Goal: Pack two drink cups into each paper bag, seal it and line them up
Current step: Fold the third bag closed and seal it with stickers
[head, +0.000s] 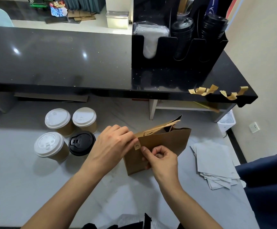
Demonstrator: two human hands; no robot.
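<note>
A brown paper bag (165, 142) with twine handles stands on the white counter in front of me. My left hand (113, 146) pinches the bag's top left corner. A small tan sticker (137, 146) sits on that corner, and my right hand (161, 158) pinches the bag's front just below it with curled fingers. Left of the bag stand several paper cups: three with white lids (57, 119) (84, 116) (48, 145) and one with a black lid (82, 142). What is inside the bag is hidden.
A black raised counter (60, 60) runs across the back, carrying a black lid organiser (175, 52). Strips of tan stickers (204, 90) (232, 95) hang at its front edge. A stack of white paper sheets (215, 164) lies to the right of the bag.
</note>
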